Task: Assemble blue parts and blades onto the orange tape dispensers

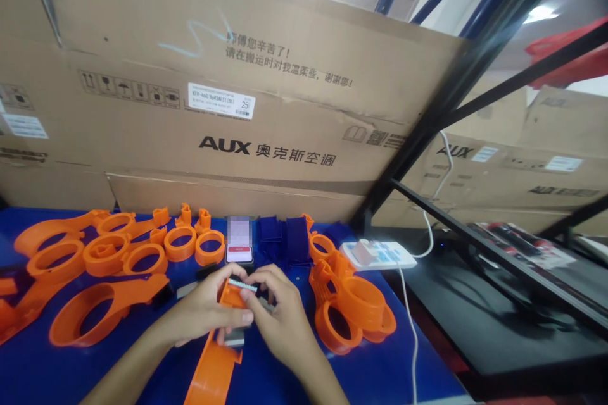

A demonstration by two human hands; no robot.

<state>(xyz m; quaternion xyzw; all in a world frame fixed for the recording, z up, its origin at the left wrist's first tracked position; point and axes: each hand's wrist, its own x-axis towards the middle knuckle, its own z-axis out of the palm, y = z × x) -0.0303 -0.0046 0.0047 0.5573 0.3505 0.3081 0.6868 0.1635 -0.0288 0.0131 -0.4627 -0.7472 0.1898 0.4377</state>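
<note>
My left hand (204,307) is closed round the upper end of an orange tape dispenser (211,370), whose wide lower part runs toward the bottom edge of the view. Across the dispenser's end lies a pale serrated blade (243,285) with its teeth facing away from me. The fingers and thumb of my right hand (282,307) pinch this blade at its right end, and my left fingertips are close to its left end. Just below the left thumb, a grey piece (234,338) is partly covered. The palms of both hands are hidden.
Several orange dispensers (83,316) lie at left, with more stacked at right (361,304). Behind the hands are a phone (239,253) and dark blue pieces (297,240). A power strip (380,255) with a white cable is by the black rack post. Large cartons (285,114) stand behind.
</note>
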